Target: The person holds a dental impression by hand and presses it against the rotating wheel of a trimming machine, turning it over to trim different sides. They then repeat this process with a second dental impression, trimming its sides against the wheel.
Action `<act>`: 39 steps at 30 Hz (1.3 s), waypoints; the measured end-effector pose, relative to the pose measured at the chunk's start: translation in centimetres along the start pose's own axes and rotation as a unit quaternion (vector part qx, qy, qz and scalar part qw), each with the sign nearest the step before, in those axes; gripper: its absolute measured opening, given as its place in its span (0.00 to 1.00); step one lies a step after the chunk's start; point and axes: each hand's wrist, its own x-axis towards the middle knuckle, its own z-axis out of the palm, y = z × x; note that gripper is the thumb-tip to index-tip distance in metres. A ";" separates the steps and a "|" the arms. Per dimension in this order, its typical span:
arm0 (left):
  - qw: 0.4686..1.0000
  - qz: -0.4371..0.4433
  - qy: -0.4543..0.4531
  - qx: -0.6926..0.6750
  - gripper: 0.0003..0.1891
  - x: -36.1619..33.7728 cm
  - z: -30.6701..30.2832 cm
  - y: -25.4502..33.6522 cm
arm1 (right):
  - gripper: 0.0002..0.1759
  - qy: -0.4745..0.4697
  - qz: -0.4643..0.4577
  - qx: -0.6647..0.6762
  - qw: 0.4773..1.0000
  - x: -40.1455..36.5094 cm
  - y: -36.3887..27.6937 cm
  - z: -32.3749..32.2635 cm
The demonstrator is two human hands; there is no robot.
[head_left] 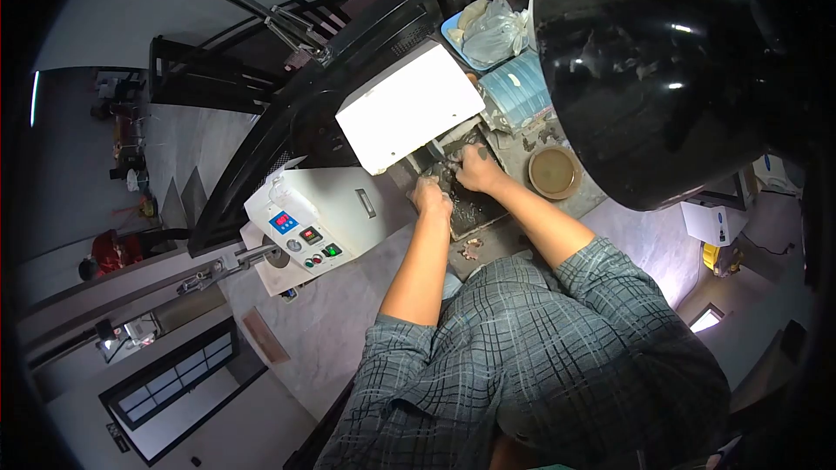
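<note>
A white box-shaped machine point(409, 109) stands in front of me, with a dark wheel point(427, 155) partly showing beneath its lower edge. My left hand point(431, 197) is close under the wheel with its fingers curled. Just to its right my right hand point(477, 167) has its fingers bent in toward the same spot, and grey mud is smeared on its back. Whatever small thing is between the fingers is hidden. Both hands are over a tray point(473, 228) with wet dark slurry. A round bowl point(555, 171) of murky brownish liquid stands right of my right hand.
Left is a white control box point(322, 213) with displays and buttons. A large black lamp shade point(644, 78) hangs close at right. Behind the bowl are a ribbed blue container point(518, 91) and a blue basin point(453, 30) with plastic bags. A jointed arm point(252, 4) rises behind.
</note>
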 end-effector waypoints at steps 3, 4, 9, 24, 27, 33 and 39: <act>0.996 0.014 0.056 0.072 0.08 0.9 0.6 0.0 | 0.07 0.005 0.034 -0.018 0.999 -0.1 -0.7 -0.4; 0.996 0.015 0.054 0.072 0.08 0.4 0.9 0.4 | 0.07 0.007 0.033 -0.019 0.999 0.2 -0.6 -0.2; 0.997 0.055 -0.029 0.042 0.06 0.0 -0.3 0.5 | 0.07 -0.001 0.000 -0.016 1.000 -0.4 -0.8 -0.4; 0.997 0.012 0.055 0.056 0.10 -0.6 0.8 0.0 | 0.07 0.006 0.032 -0.005 0.999 -0.3 -0.9 -0.6; 0.998 0.002 0.042 0.040 0.10 -1.4 0.4 0.1 | 0.06 0.002 0.023 0.004 1.000 -0.2 -1.1 -0.6; 0.997 0.056 -0.017 0.051 0.09 0.8 -0.7 -1.3 | 0.07 -0.026 0.052 -0.005 0.998 -0.4 -1.1 -0.8; 0.992 0.098 -0.075 0.035 0.09 -0.8 -0.1 -0.7 | 0.09 0.013 0.034 0.001 0.999 -1.0 -1.0 -0.7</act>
